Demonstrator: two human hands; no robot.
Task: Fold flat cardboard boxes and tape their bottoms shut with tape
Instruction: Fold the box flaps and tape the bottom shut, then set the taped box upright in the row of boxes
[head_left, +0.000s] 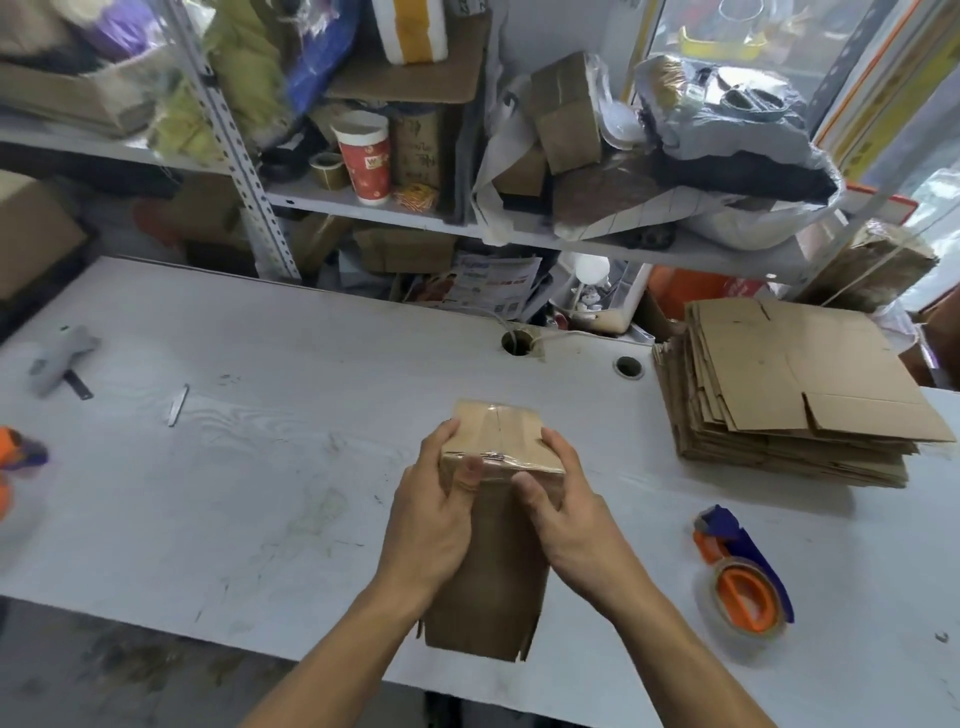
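Upright, brown cardboard box (493, 551), clear tape (496, 439) shining across closed flaps

Box (498, 457) at desk (260, 467) centre-front between both hands, stack of flat boxes (789, 395) right rear on desk, tape dispenser (743, 571) right front, knife (176, 405) left of box, shelves (415, 218) behind desk, cup (363, 161) on shelf.
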